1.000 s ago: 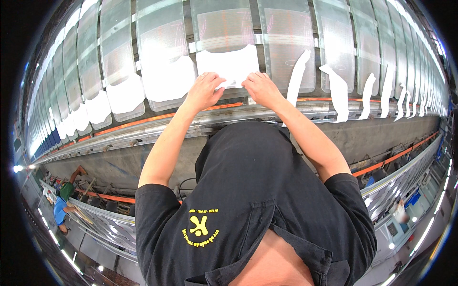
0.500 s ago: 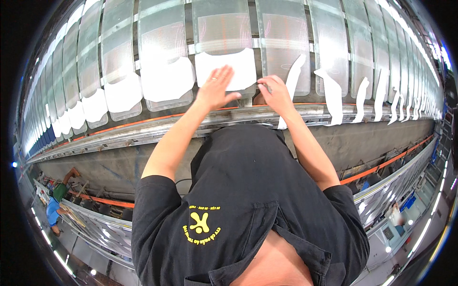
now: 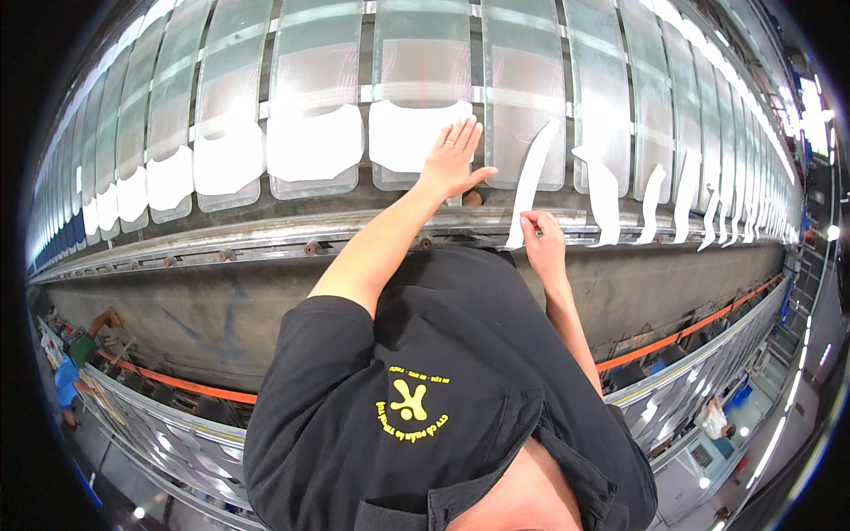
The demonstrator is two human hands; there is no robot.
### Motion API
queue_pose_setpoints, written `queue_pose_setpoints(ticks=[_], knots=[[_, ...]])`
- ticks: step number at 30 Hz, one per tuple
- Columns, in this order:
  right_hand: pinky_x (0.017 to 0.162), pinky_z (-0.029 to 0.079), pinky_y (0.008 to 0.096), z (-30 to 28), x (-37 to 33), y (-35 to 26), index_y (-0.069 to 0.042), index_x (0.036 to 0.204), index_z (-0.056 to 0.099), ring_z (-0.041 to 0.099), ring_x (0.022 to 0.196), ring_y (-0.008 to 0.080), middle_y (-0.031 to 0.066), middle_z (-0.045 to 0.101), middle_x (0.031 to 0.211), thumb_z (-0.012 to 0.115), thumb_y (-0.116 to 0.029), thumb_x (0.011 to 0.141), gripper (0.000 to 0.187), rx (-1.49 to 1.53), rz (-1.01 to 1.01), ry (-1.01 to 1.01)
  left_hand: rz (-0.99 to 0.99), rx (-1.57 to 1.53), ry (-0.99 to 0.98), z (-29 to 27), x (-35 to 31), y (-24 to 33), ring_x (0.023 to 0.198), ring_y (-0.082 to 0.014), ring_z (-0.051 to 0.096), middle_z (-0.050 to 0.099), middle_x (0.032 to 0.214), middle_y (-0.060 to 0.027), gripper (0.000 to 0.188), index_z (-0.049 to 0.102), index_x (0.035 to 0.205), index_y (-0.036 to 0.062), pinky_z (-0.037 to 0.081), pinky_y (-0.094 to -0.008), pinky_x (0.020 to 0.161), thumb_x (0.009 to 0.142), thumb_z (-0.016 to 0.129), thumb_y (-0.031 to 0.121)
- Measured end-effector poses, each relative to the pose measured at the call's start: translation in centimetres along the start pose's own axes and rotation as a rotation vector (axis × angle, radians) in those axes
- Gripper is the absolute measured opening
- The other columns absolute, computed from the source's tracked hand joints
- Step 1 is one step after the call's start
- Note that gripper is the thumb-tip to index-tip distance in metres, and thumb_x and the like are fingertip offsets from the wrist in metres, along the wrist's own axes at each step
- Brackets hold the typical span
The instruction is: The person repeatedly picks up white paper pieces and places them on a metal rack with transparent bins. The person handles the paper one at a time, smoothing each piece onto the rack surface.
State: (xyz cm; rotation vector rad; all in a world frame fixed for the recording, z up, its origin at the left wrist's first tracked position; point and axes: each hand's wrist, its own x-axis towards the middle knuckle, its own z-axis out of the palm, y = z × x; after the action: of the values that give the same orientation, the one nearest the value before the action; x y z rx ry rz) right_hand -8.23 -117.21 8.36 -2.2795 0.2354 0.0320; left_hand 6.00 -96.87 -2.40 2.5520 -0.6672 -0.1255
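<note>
My left hand (image 3: 455, 159) lies flat, fingers spread, over the right edge of a white fabric piece (image 3: 409, 140). That piece is spread smooth on the near end of a long glassy board (image 3: 421, 62). To its right, my right hand (image 3: 545, 239) is closed, thumb and fingertips pinched at the lower end of a narrow, curved white fabric piece (image 3: 532, 173). This piece runs from the neighbouring board (image 3: 522, 97) over the metal rail (image 3: 474, 221) in front of me. Whether a small dark thing is also in the right fingers, I cannot tell.
Leftward, several boards carry flat white pieces (image 3: 315, 143); rightward, several narrow white pieces (image 3: 603, 199) hang over the rail. Behind me, another row of boards (image 3: 168, 434) has an orange strip (image 3: 190, 387). A person in blue (image 3: 67, 382) is far left, another person (image 3: 714, 419) far right.
My left hand has slid right across the white piece to its edge. My right hand has dropped from beside that piece to the lower end of the narrow one.
</note>
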Motion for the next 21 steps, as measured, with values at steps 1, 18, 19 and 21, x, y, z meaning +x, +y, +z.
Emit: queue_pose_setpoints(ticks=[1,18,19,21], knots=[[0.076,0.053,0.0315,-0.2,-0.3,0.1,0.001,0.100,0.070,0.067,0.082,0.0208,0.0127,0.070,0.094,0.068,-0.006,0.093,0.011,0.003,0.007,0.008,-0.024,-0.025,-0.036,-0.4,-0.3,-1.0,0.155,-0.0335,0.016,0.023,0.164,-0.0235,0.098,0.025,0.155,-0.0054,0.010,-0.0462,0.126,0.094,0.048,0.068],[0.049,0.048,0.0281,7.9,8.2,-1.2,0.002,0.095,0.072,0.061,0.051,0.0124,0.0060,0.069,0.072,0.063,-0.027,0.097,0.031,0.356,0.519,-0.256,-0.005,0.207,-0.138,-3.2,-5.1,-2.1,0.156,-0.0340,0.011,0.018,0.165,-0.0224,0.101,0.027,0.159,0.0105,0.011,-0.0523,0.125,0.087,0.049,0.077],[0.048,0.048,0.0286,8.6,9.0,-1.1,0.002,0.091,0.071,0.060,0.049,0.0129,0.0058,0.068,0.070,0.062,-0.028,0.097,0.032,0.355,0.549,-0.251,0.005,0.212,-0.138,-3.1,-5.2,-2.1,0.156,-0.0340,0.012,0.018,0.165,-0.0227,0.101,0.028,0.159,0.0107,0.011,-0.0526,0.125,0.087,0.049,0.078],[0.045,0.047,0.0290,9.5,10.2,-1.1,0.002,0.080,0.068,0.059,0.046,0.0135,0.0061,0.067,0.067,0.061,-0.029,0.098,0.036,0.330,0.603,-0.251,0.011,0.240,-0.163,-3.3,-5.3,-2.1,0.156,-0.0335,0.011,0.017,0.166,-0.0215,0.101,0.027,0.159,0.0104,0.010,-0.0523,0.125,0.088,0.045,0.079]])
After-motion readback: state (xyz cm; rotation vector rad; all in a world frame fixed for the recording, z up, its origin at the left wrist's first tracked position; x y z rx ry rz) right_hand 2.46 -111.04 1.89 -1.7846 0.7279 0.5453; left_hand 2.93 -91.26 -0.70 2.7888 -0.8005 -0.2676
